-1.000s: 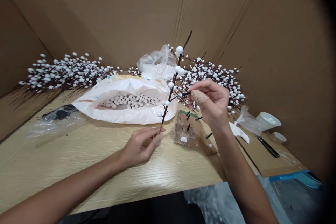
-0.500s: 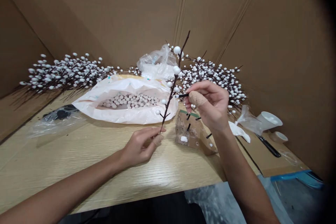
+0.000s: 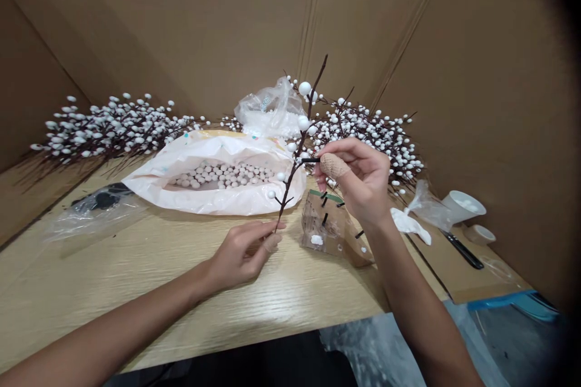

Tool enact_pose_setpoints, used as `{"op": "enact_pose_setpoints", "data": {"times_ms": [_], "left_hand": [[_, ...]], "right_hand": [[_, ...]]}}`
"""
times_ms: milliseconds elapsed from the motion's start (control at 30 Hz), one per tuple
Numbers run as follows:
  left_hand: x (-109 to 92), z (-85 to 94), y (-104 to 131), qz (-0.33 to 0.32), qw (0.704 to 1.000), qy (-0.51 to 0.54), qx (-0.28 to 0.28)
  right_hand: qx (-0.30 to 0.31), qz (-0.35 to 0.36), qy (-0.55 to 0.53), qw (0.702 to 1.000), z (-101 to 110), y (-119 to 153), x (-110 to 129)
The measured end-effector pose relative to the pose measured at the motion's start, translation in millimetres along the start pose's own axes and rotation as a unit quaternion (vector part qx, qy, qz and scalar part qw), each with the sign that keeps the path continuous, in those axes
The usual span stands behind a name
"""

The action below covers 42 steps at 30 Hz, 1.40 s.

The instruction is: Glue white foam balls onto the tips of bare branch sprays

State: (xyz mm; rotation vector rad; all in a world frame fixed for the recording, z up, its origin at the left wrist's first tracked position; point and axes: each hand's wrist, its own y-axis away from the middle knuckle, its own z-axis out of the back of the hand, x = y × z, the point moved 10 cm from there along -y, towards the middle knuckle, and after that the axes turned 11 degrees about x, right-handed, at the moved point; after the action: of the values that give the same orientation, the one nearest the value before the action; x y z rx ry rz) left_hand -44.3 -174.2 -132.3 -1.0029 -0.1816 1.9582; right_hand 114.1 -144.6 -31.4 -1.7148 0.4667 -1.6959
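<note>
The left hand [image 3: 245, 253] pinched the brown twig [image 3: 291, 178] near its bottom, with most sticking up above. The right hand [image 3: 361, 178] pinched a black stick [image 3: 311, 160] beside it.

left hand [image 3: 245, 254] low, right hand [image 3: 356, 178] higher, both hands pinching

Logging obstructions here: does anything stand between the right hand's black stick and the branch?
Nothing visible does: the black stick in the right hand ends right by the branch held by the left hand; the brown block sits lower in view.
</note>
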Motion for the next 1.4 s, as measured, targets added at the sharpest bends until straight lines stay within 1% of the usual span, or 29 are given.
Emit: {"op": "enact_pose_setpoints", "data": {"times_ms": [133, 367, 567, 633, 767, 867, 1033, 1200, 1400], "left_hand": [[0.6, -0.5, 0.7, 0.0, 1.0, 0.004, 0.005], [-1.6, 0.5, -0.9, -0.008, 1.0, -0.007, 0.004], [-1.7, 1.1, -1.2, -0.011, 1.0, -0.018, -0.001], [-1.8, 1.8, 0.1, -0.017, 1.0, -0.02, -0.006], [0.6, 1.4, 3.5, -0.016, 0.999, -0.032, -0.006], [3.0, 0.2, 5.3, -0.01, 0.999, -0.034, 0.001], [5.7, -4.4, 3.9, 0.001, 0.999, -0.024, 0.03], [6.4, -9.3, 2.3, 0.007, 0.998, -0.033, 0.057], [3.9, -8.9, 1.9, 0.0, 0.998, -0.038, 0.057]], "right_hand": [[0.007, 0.003, -0.006, 1.0, -0.4, 0.2, -0.1], [0.024, -0.005, -0.026, 0.999, -7.2, 1.5, 1.5], [0.013, -0.011, -0.021, 1.0, -2.1, 0.0, -2.1], [0.014, -0.01, -0.036, 0.999, -0.4, -0.4, -2.0], [0.016, -0.018, -0.102, 0.995, 4.3, -1.0, 0.3], [-0.008, -0.022, -0.135, 0.991, 14.0, -1.6, 3.0], [-0.065, 0.002, -0.138, 0.988, 29.4, -2.5, 6.7], [-0.103, 0.012, -0.135, 0.985, 32.2, -2.7, 5.3], [-0.124, 0.021, -0.117, 0.985, 36.9, -1.7, 5.1]]}}
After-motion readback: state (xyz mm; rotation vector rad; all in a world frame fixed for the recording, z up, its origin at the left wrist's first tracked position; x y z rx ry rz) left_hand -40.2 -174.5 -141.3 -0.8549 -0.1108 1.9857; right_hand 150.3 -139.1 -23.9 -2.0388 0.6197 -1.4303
